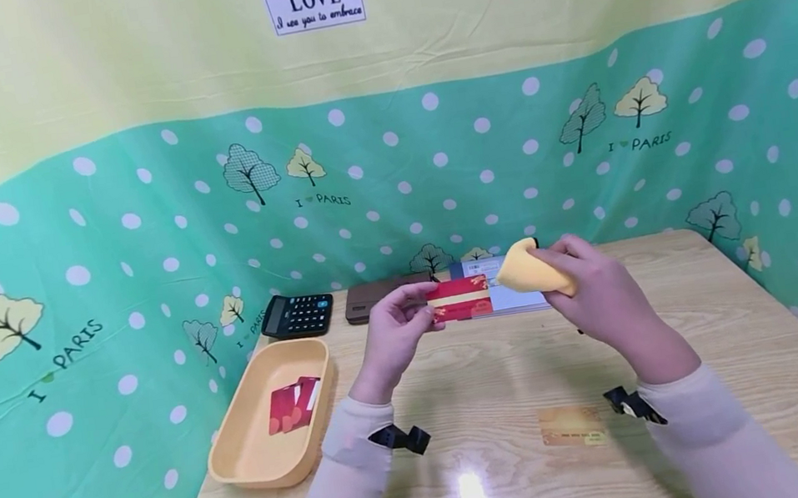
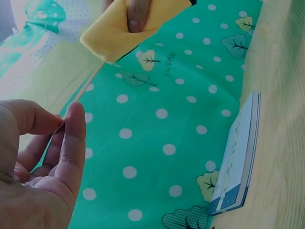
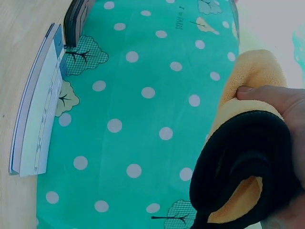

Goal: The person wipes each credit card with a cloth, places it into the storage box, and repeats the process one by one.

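Between thumb and fingers, my left hand pinches a red card with a pale gold band by its left end, raised above the table. In the left wrist view the card shows nearly edge-on. My right hand grips a folded yellow cloth with black edging, close to the card's right end. The left wrist view has the cloth at the card's far end; whether they touch is hard to tell. In the right wrist view the thumb presses into the cloth. A gold card lies on the table between my forearms.
An orange tray at the left holds red cards. Along the back stand a black calculator, a brown wallet and a stack of booklets. A patterned curtain borders the wooden table.
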{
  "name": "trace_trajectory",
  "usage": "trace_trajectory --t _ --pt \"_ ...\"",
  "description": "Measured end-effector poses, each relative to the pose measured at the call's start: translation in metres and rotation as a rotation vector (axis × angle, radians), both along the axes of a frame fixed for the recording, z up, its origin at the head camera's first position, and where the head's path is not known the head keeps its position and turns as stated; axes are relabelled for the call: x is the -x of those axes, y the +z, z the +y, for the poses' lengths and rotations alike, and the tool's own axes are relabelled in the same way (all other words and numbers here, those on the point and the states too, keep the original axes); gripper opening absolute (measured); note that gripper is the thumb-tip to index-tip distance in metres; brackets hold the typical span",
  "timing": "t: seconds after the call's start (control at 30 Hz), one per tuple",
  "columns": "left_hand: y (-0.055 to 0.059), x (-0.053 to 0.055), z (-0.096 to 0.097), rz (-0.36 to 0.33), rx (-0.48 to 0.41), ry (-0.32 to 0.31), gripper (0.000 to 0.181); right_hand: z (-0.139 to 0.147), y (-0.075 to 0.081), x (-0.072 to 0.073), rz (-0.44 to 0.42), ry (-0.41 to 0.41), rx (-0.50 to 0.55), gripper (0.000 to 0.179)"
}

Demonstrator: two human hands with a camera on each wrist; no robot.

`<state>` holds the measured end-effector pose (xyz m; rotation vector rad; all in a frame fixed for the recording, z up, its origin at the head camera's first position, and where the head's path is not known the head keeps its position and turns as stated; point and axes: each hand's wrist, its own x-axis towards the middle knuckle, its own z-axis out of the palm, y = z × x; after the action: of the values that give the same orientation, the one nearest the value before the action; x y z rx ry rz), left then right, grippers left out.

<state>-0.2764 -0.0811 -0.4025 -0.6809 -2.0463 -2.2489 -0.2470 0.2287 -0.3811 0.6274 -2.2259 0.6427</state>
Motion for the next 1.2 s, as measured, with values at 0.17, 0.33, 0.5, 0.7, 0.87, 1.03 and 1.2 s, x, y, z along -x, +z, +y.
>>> trace_trajectory --t 0.17,0.33,0.5,0.7,0.87,1.03,1.2 --pt "-0.001 0.0006 -0.001 0.023 0.055 -0.008 0.047 0.0016 0.0011 -0.0007 0.0 0.003 0.011 0.057" --pt "-0.0036 0.0023 -0.0006 0.083 0.075 0.075 0.03 0.0041 0.002 -0.0015 0.003 0.0 0.027 0.057" --pt "-0.0063 0.0046 0.0019 0.073 -0.017 0.157 0.02 0.0066 0.0044 -0.0022 0.007 0.008 0.047 0.054" --pt "-0.006 0.0054 0.0017 0.029 -0.102 0.111 0.022 0.0089 0.0067 -0.0022 0.007 0.0 0.058 0.056" --pt "-0.0039 0.0061 0.0007 0.019 -0.107 0.078 0.038 0.0078 0.0078 -0.0004 0.02 0.011 0.066 0.056" --pt "-0.0035 0.0054 0.0029 0.01 -0.108 0.061 0.039 0.0059 0.0068 0.0 0.008 0.011 0.076 0.056" --pt "-0.0048 0.0054 0.0043 0.0 -0.111 0.044 0.037 0.0065 0.0062 0.0001 0.005 0.004 0.078 0.057"
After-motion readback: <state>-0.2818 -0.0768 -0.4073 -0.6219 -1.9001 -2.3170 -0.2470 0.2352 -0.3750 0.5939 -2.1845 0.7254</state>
